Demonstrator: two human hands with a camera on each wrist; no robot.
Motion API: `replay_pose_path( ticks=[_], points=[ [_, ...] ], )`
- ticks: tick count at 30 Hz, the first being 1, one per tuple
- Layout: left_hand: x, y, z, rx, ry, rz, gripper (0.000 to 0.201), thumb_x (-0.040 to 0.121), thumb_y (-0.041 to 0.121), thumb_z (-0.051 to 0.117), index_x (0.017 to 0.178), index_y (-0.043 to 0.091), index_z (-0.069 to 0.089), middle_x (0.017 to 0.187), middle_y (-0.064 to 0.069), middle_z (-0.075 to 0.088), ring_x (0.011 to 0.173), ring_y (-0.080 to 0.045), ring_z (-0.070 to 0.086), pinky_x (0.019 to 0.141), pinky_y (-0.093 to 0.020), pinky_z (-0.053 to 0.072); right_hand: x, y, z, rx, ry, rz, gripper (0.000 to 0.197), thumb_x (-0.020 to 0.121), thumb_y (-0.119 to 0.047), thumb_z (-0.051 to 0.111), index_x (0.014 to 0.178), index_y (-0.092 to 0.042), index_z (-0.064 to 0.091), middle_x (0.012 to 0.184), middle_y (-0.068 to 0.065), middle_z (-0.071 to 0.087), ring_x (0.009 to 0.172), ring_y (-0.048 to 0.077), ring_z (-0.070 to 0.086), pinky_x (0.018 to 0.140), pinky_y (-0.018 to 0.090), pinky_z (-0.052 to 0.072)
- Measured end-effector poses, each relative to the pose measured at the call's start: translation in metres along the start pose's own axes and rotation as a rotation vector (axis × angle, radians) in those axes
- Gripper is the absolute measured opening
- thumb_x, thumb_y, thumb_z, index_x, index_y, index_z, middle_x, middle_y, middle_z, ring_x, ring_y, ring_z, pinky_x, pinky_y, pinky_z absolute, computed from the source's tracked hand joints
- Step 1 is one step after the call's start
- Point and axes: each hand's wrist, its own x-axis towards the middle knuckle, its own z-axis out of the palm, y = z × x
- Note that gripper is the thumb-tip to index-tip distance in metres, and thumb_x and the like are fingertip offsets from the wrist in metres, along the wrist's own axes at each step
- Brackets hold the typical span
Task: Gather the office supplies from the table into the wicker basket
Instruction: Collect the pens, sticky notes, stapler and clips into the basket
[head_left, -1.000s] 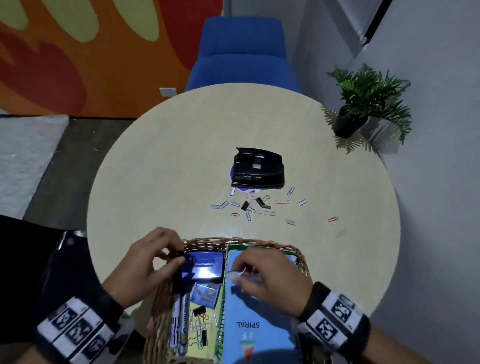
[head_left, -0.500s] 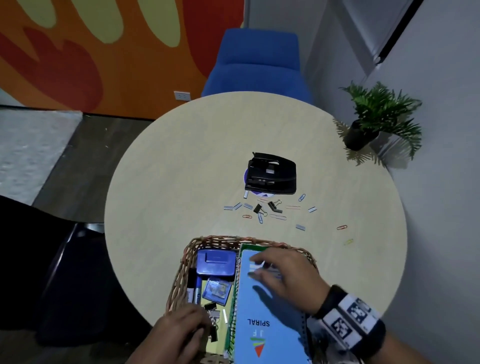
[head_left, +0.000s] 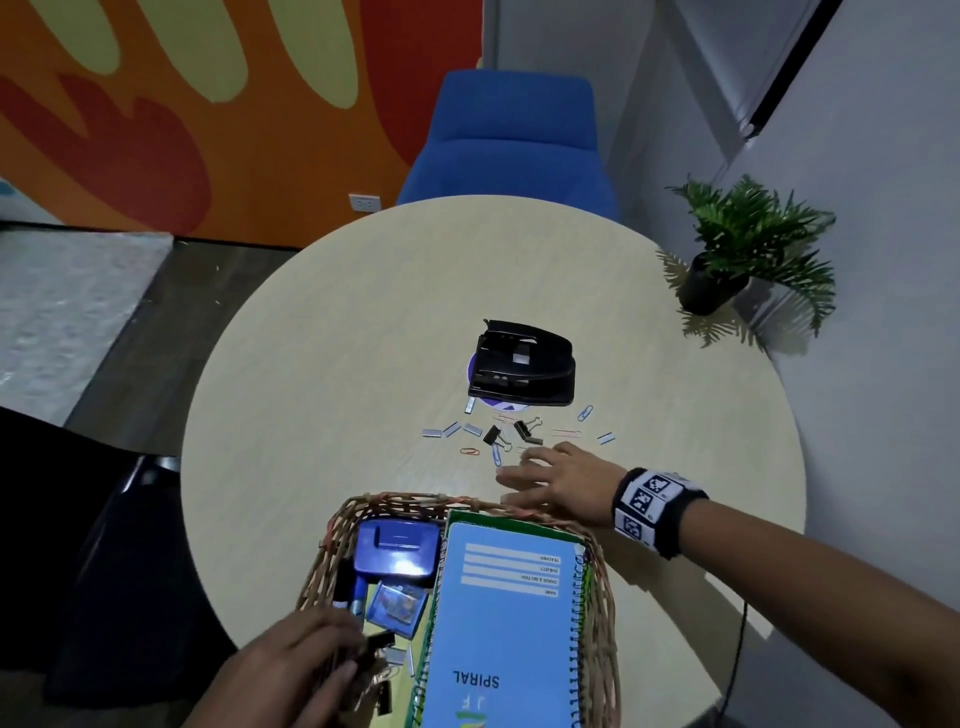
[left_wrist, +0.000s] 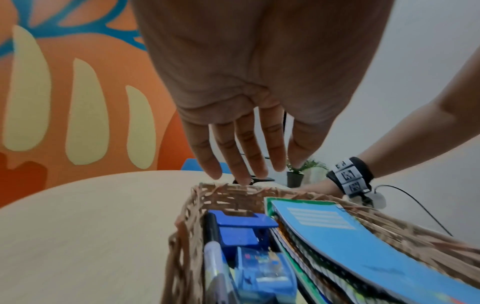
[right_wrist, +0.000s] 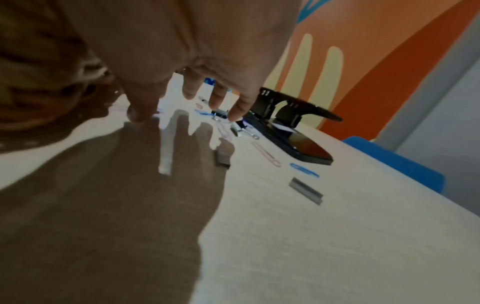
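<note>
The wicker basket (head_left: 374, 506) (left_wrist: 233, 193) stands at the table's near edge. It holds a blue spiral notebook (head_left: 506, 623) (left_wrist: 358, 242), a blue stapler (head_left: 397, 553) (left_wrist: 241, 228), markers and small clips. A black hole punch (head_left: 522, 361) (right_wrist: 291, 127) sits mid-table. Several paper clips, binder clips (head_left: 491, 434) and staple strips (right_wrist: 306, 190) lie scattered in front of it. My right hand (head_left: 540, 475) (right_wrist: 207, 102) hovers just over the nearest clips, fingers spread, holding nothing. My left hand (head_left: 306, 670) (left_wrist: 246, 160) hangs above the basket's near left corner with straight fingers, empty.
A potted plant (head_left: 748, 254) stands at the table's far right edge by the wall. A blue chair (head_left: 511, 140) sits behind the table. A dark chair (head_left: 119, 545) is at the near left. A black cable (head_left: 737, 654) hangs off the near right.
My right hand left the notebook in the basket and reached forward over the scattered clips. My left hand drew back from the stapler toward the basket's near left corner.
</note>
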Motion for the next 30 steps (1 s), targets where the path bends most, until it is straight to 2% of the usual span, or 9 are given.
replay_pose_path(
  ticks=[3, 6, 8, 11, 16, 19, 22, 25, 30],
  points=[
    [0.009, 0.003, -0.015, 0.006, 0.085, -0.019, 0.033, 0.084, 0.065, 0.038, 0.092, 0.045, 0.063, 0.103, 0.034, 0.060, 0.091, 0.018, 0.058, 0.066, -0.001, 0.045, 0.009, 0.000, 0.004, -0.024, 0.039, -0.114, 0.044, 0.083, -0.028, 0.071, 0.123, -0.037, 0.057, 0.135, -0.009, 0.058, 0.111, 0.023, 0.060, 0.078, 0.034, 0.053],
    [0.033, -0.005, -0.034, 0.008, 0.170, -0.014, 0.026, 0.082, 0.054, 0.049, 0.095, 0.037, 0.065, 0.102, 0.030, 0.062, 0.095, 0.015, 0.059, 0.079, -0.006, 0.045, 0.009, -0.001, 0.013, 0.062, 0.106, -0.134, 0.028, 0.081, -0.023, 0.074, 0.108, -0.028, 0.070, 0.117, -0.005, 0.069, 0.096, 0.021, 0.064, 0.069, 0.030, 0.054],
    [0.059, -0.014, -0.047, 0.045, 0.206, -0.033, 0.028, 0.081, 0.051, 0.049, 0.094, 0.033, 0.065, 0.097, 0.031, 0.061, 0.095, 0.013, 0.057, 0.082, -0.004, 0.041, 0.005, 0.001, 0.018, 0.149, 0.103, -0.087, 0.016, 0.081, -0.017, 0.072, 0.097, -0.018, 0.075, 0.109, 0.002, 0.071, 0.093, 0.024, 0.065, 0.067, 0.032, 0.058],
    [0.103, -0.031, -0.061, 0.116, 0.220, -0.065, 0.030, 0.079, 0.052, 0.047, 0.092, 0.031, 0.065, 0.088, 0.025, 0.063, 0.083, 0.002, 0.058, 0.068, -0.015, 0.044, 0.001, 0.000, 0.016, 0.307, 0.043, 0.083, 0.014, 0.084, -0.013, 0.062, 0.093, -0.009, 0.072, 0.109, 0.009, 0.063, 0.101, 0.026, 0.059, 0.075, 0.037, 0.054],
    [0.190, -0.048, -0.062, 0.213, -0.001, -0.091, 0.014, 0.084, 0.027, 0.064, 0.096, 0.022, 0.068, 0.098, 0.001, 0.072, 0.085, -0.014, 0.068, 0.074, -0.028, 0.050, -0.006, -0.003, 0.009, 0.449, -0.018, 0.304, 0.012, 0.087, -0.014, 0.053, 0.089, -0.014, 0.065, 0.098, 0.004, 0.063, 0.091, 0.021, 0.057, 0.077, 0.034, 0.050],
    [0.238, -0.045, -0.045, 0.295, -0.166, -0.071, 0.021, 0.085, 0.026, 0.063, 0.102, 0.015, 0.067, 0.102, -0.002, 0.072, 0.089, -0.017, 0.067, 0.079, -0.028, 0.049, -0.029, -0.005, -0.002, 0.608, 0.138, 0.537, 0.013, 0.087, -0.018, 0.057, 0.077, -0.025, 0.058, 0.083, -0.003, 0.069, 0.074, 0.012, 0.058, 0.072, 0.032, 0.050],
    [0.271, -0.038, -0.023, 0.343, -0.289, -0.047, 0.025, 0.086, 0.029, 0.062, 0.103, 0.012, 0.067, 0.103, -0.006, 0.071, 0.094, -0.023, 0.065, 0.082, -0.033, 0.049, -0.058, -0.017, -0.015, 0.733, 0.373, 0.718, 0.013, 0.088, -0.013, 0.064, 0.086, -0.026, 0.068, 0.080, -0.008, 0.070, 0.071, 0.002, 0.060, 0.071, 0.023, 0.048],
    [0.291, -0.034, -0.004, 0.399, -0.337, 0.001, 0.029, 0.080, 0.027, 0.068, 0.104, 0.011, 0.066, 0.106, -0.009, 0.071, 0.099, -0.027, 0.063, 0.085, -0.034, 0.050, -0.079, -0.048, -0.030, 0.745, 0.503, 0.766, 0.021, 0.087, -0.012, 0.067, 0.101, -0.027, 0.071, 0.076, -0.020, 0.064, 0.075, 0.003, 0.061, 0.067, 0.014, 0.046],
    [0.304, -0.036, 0.017, 0.442, -0.377, 0.032, 0.019, 0.075, 0.021, 0.073, 0.089, 0.011, 0.066, 0.100, -0.010, 0.071, 0.097, -0.031, 0.064, 0.082, -0.033, 0.051, -0.079, -0.120, -0.053, 0.820, 0.566, 0.713, 0.018, 0.088, -0.022, 0.060, 0.102, -0.028, 0.070, 0.086, -0.026, 0.063, 0.082, -0.002, 0.060, 0.068, 0.008, 0.044]
  ],
)
